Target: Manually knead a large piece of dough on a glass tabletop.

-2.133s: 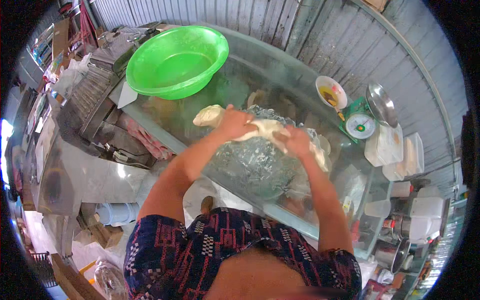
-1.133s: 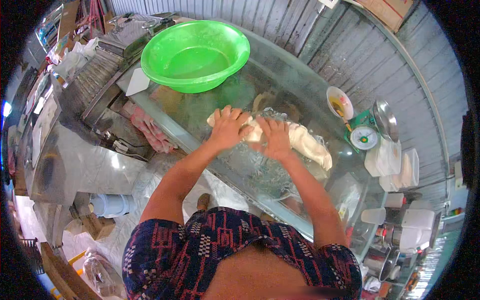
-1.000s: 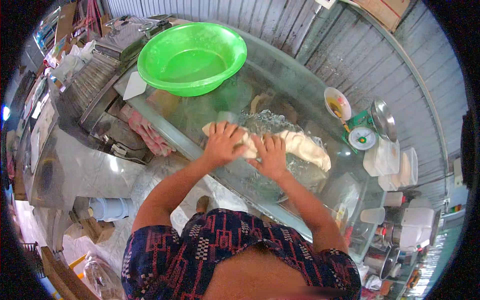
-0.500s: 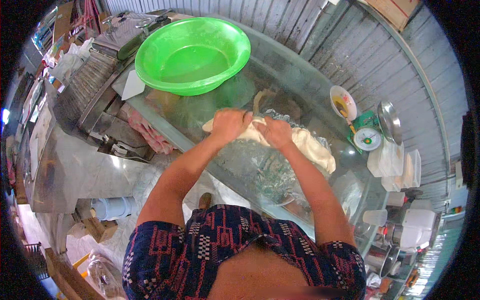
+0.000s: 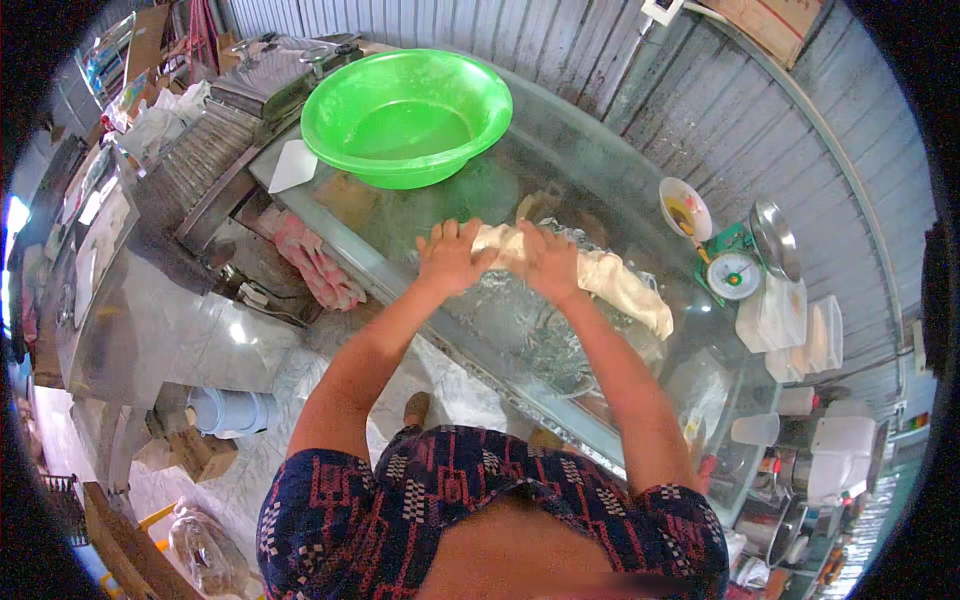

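A long pale roll of dough (image 5: 622, 287) lies across the glass-topped table (image 5: 470, 320), running from between my hands toward the right. My left hand (image 5: 449, 259) rests over the roll's left end, its fingers spread. Beside it, my right hand (image 5: 547, 262) lies on the middle of the dough with fingers stretched out and pointing away from me. A short stretch of dough shows between the two hands, while their palms hide the rest. Crumpled clear film and floury smears lie around the dough.
A large green basin (image 5: 408, 120) stands at the far left of the table, beside a white flat scraper (image 5: 293, 166). To the right are a bowl (image 5: 685, 208) with a brush or spoon, a green dial scale (image 5: 733, 272) and clear plastic containers (image 5: 771, 315). A reddish cloth (image 5: 318, 262) hangs left.
My fingers, curled round the dough before, are now stretched out flat on it. The dough lies straighter and smoother to the right. The view has shifted slightly.
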### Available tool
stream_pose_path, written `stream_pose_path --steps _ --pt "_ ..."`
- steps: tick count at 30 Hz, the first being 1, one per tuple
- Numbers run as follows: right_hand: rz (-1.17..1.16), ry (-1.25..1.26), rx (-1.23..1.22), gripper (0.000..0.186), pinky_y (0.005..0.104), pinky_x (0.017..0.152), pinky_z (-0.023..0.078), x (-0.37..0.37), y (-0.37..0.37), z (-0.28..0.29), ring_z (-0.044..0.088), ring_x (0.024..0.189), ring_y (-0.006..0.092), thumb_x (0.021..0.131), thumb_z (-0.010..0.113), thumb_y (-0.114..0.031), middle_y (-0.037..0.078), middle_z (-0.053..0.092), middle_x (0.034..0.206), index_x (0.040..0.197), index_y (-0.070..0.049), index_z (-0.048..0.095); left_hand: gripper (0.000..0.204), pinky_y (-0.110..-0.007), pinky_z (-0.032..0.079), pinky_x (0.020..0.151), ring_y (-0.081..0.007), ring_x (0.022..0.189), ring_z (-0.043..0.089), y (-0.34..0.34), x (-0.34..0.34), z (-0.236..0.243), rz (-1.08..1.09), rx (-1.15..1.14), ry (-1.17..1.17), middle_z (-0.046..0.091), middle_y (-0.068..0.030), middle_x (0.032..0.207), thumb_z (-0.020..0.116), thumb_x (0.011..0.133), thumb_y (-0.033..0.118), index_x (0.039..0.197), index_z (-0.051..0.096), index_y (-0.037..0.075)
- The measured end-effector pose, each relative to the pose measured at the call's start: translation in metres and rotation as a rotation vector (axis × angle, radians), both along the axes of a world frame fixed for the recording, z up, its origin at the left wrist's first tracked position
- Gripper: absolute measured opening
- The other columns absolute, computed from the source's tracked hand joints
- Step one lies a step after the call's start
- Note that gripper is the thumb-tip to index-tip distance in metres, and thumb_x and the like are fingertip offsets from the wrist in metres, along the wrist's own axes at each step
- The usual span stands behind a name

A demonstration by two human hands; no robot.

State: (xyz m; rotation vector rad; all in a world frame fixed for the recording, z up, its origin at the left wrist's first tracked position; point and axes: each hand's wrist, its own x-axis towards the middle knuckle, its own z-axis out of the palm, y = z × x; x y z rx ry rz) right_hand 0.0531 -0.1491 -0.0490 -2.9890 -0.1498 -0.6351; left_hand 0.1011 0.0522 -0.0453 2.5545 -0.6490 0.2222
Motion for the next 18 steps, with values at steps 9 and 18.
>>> stream_pose_path --steps 9,18 --pt "0.159 0.076 0.018 0.069 0.0472 0.077 0.047 -0.067 0.034 0.019 0.059 0.088 0.0344 0.071 0.076 -0.043 0.013 0.057 0.1 0.131 -0.019 0.049 0.06 -0.049 0.041 0.084 -0.0331 0.101 0.05 0.039 -0.057 -0.012 -0.174 -0.102 -0.334 0.048 -0.0142 0.115 0.067 0.078 0.039 0.131 0.051 0.015" --pt "-0.026 0.52 0.475 0.058 0.0447 0.082 0.049 0.002 0.001 0.03 0.064 0.097 0.0382 0.082 0.064 -0.054 0.02 0.067 0.104 0.115 -0.007 0.06 0.047 -0.048 0.049 0.077 -0.041 0.092 0.059 0.022 -0.015 -0.014 -0.169 -0.318 0.001 0.056 -0.0179 0.109 0.067 0.082 0.033 0.123 0.058 0.013"
